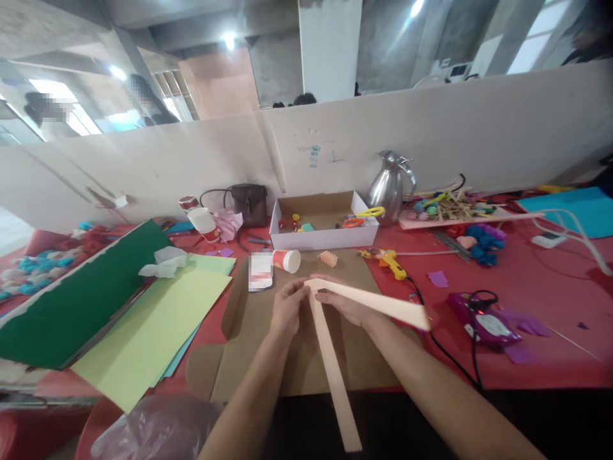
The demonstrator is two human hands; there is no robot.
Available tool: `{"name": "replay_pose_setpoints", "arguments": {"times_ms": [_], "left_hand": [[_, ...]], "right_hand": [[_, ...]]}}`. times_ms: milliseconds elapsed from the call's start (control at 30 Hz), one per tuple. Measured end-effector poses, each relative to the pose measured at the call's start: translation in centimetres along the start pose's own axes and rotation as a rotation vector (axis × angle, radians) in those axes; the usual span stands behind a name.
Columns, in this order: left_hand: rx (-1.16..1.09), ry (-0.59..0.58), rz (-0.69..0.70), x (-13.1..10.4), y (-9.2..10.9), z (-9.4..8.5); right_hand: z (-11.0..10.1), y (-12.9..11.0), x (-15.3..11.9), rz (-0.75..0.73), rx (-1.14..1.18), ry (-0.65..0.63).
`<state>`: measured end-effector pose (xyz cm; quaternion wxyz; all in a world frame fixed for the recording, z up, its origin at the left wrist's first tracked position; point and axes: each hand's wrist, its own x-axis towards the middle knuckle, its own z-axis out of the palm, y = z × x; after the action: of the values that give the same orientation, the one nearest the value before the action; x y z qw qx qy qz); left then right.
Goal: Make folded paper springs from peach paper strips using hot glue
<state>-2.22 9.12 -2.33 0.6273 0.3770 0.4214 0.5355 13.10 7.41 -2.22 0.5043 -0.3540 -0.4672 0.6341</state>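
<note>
Both hands hold peach paper strips (332, 377) over a flat sheet of brown cardboard (249, 370). One length hangs toward me past the cardboard's front edge, the other (378, 300) slants off to the right. They meet at a corner between my fingers. My left hand (288, 306) pinches that corner from the left. On the other side my right hand (347, 306) grips it, partly hidden beneath the right-hand length. Whether this is one strip or two I cannot tell. Just beyond my hands lies a small zigzag-folded peach paper piece (328, 258).
A paper cup (287, 261) lies on the cardboard. Behind stand a white box (320, 240) with scissors and a steel jug (390, 185). To the right are a yellow glue gun (395, 265) and a corded purple box (483, 322). Yellow-green paper sheets (158, 332) lie left.
</note>
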Motion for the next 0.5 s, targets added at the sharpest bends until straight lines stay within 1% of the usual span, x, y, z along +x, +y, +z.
{"name": "replay_pose_setpoints", "arguments": {"times_ms": [67,100,167,200,300,433,500], "left_hand": [[-0.013,-0.013,0.036,-0.3,-0.3,0.0],[-0.017,-0.025,0.049,-0.4,-0.4,0.1],[-0.019,-0.047,0.066,-0.6,-0.5,0.1],[-0.017,-0.054,0.071,-0.7,-0.5,0.0],[-0.014,-0.061,0.099,-1.0,-0.4,0.0],[-0.017,-0.050,0.129,-1.2,-0.1,0.0],[-0.009,-0.054,0.110,-1.3,0.0,0.0]], "right_hand": [[0.5,0.2,-0.1,-0.061,-0.086,0.121],[0.8,0.2,-0.1,-0.069,-0.123,0.177],[1.1,0.2,-0.3,-0.035,-0.163,0.276],[1.3,0.1,-0.4,-0.006,-0.160,0.304],[1.5,-0.2,-0.5,0.044,-0.086,0.326],[1.7,-0.6,-0.6,0.018,-0.046,0.286],[1.9,-0.9,-0.8,0.010,-0.079,0.305]]}}
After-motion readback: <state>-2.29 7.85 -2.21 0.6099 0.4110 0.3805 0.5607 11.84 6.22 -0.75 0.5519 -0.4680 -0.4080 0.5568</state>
